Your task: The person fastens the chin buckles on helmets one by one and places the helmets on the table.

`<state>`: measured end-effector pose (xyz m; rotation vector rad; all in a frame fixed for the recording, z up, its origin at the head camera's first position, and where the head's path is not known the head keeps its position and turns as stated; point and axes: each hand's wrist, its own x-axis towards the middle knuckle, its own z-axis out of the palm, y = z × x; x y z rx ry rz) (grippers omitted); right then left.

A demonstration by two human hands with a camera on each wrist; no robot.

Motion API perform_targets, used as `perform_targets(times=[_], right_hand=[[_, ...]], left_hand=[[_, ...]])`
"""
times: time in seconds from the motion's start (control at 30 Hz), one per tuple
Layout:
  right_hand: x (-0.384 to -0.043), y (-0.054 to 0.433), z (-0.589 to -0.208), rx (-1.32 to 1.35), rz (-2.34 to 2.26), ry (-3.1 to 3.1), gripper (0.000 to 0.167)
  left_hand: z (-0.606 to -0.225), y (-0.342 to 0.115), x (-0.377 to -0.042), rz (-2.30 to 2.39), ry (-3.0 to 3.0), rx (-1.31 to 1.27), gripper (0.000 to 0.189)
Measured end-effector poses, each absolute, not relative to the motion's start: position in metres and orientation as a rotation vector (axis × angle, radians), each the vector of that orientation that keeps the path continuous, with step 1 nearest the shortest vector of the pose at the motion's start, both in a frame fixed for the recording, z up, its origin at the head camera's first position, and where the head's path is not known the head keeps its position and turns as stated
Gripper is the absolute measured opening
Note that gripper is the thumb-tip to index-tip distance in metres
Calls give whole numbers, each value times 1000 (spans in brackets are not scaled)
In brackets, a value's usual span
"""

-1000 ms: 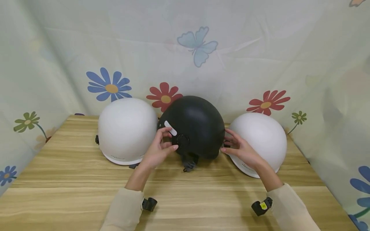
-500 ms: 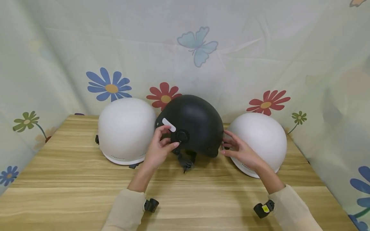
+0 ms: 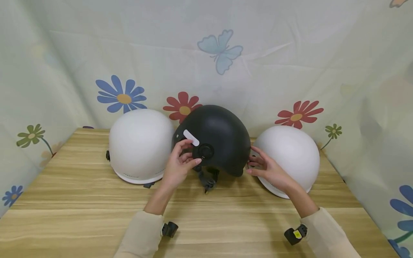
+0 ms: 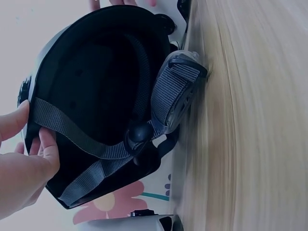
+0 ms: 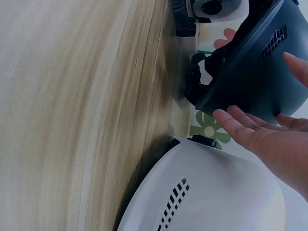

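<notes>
A black helmet (image 3: 222, 132) with a white strip and a round knob on its side is in the middle of the head view, between both hands. My left hand (image 3: 176, 168) pinches its rim; in the left wrist view the thumb is outside and other fingers are inside. The webbing chin strap (image 4: 84, 139) hangs across the dark hollow, its padded buckle end down by the tabletop. At the helmet's other side, my right hand (image 3: 271, 171) rests nearly straight fingers (image 5: 236, 127) against the shell. The rim looks tilted and raised off the table.
A white helmet (image 3: 140, 143) stands close on the left, another white helmet (image 3: 290, 157) on the right, just behind my right hand. All are on a wood-grain table (image 3: 206, 222). Behind hangs a flower-print cloth (image 3: 258, 89).
The black helmet has risen slightly and turned a little, so its round knob and the opening under its rim show more. Both hands have moved only slightly with it.
</notes>
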<state>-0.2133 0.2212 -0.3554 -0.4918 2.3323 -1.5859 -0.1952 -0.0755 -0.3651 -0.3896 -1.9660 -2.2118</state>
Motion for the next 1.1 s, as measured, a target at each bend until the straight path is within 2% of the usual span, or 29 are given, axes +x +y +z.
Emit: perform_targets(times=[0.87,1.1], right_hand=[[-210,224,-347,-503,-1573,2380,83],[-206,224,-346,-508,-1555,2404,83]], left_hand=[[-356,-67,-189,-2168,-1936,-536,52],[-353,-64,-188,-2133,-2033,-490,45]])
